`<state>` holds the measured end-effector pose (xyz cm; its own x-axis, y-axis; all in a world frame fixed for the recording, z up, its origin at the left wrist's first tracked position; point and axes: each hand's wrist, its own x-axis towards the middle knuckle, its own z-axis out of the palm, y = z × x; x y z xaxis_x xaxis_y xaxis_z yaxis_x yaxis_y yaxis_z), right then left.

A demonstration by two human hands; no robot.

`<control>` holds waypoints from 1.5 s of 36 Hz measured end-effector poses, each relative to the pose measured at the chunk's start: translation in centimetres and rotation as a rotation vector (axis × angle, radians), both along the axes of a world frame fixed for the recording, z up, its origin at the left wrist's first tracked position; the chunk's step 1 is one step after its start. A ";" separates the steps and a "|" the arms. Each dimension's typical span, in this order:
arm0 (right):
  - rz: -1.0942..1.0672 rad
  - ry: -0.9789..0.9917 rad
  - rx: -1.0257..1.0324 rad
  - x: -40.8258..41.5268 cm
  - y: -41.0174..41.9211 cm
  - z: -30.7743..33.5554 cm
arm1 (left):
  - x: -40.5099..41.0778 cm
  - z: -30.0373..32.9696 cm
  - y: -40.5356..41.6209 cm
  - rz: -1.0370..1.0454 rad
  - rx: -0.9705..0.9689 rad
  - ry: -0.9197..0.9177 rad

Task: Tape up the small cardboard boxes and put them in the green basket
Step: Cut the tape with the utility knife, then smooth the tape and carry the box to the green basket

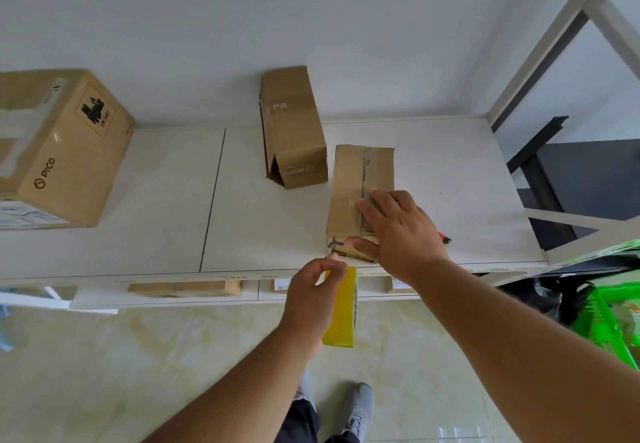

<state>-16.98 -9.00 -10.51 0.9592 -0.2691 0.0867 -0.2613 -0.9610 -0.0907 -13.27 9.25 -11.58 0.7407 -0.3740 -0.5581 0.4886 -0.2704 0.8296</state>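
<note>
Taping a small box at the counter's front edge

My left hand (317, 292) pinched the glossy yellow tape roll (341, 307); my right hand (398, 231) pressed flat on the small cardboard box (356, 186). Behind stood a second brown box (294, 127), with a "PICO" carton (59, 144) at the far left and the green basket (609, 318) down on the right.

— Boxes? 
— One small brown box (360, 183) flat under the right hand (398, 228), flaps closed. A second box (294, 131) beyond the left hand (313, 292), end flaps open. 
— Tape? Basket? 
— Yellow tape roll (341, 311) in the left hand. Green basket (602, 314) right of the right forearm.
</note>
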 end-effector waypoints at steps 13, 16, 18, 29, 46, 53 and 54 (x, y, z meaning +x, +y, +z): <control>0.000 0.173 -0.052 -1.7 2.1 2.6 | -0.3 7.7 3.0 -0.016 -0.100 0.017; -0.187 -0.127 0.238 -4.3 4.1 5.6 | -0.6 10.1 3.5 -0.025 -0.146 -0.046; -0.342 -0.218 0.689 -6.1 5.8 8.8 | -0.8 11.7 3.6 -0.041 -0.188 -0.071; -0.305 -0.285 1.473 -8.9 9.7 16.4 | -2.8 18.0 2.9 -0.153 -0.244 -0.325; -0.241 -0.259 1.642 -11.4 9.1 18.9 | -3.4 22.0 2.8 -0.383 -0.121 -0.709; -0.265 -0.285 1.633 -12.5 9.6 18.9 | -4.4 21.2 2.9 -0.364 -0.155 -0.837; -0.275 -0.303 1.630 -12.6 9.6 18.9 | -4.4 21.1 2.8 -0.366 -0.151 -0.845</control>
<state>-29.59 0.60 8.40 0.8739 -0.4029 -0.2720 -0.1819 0.2478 -0.9516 -17.65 12.09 9.49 0.7007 -0.6888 0.1859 -0.3872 -0.1482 0.9100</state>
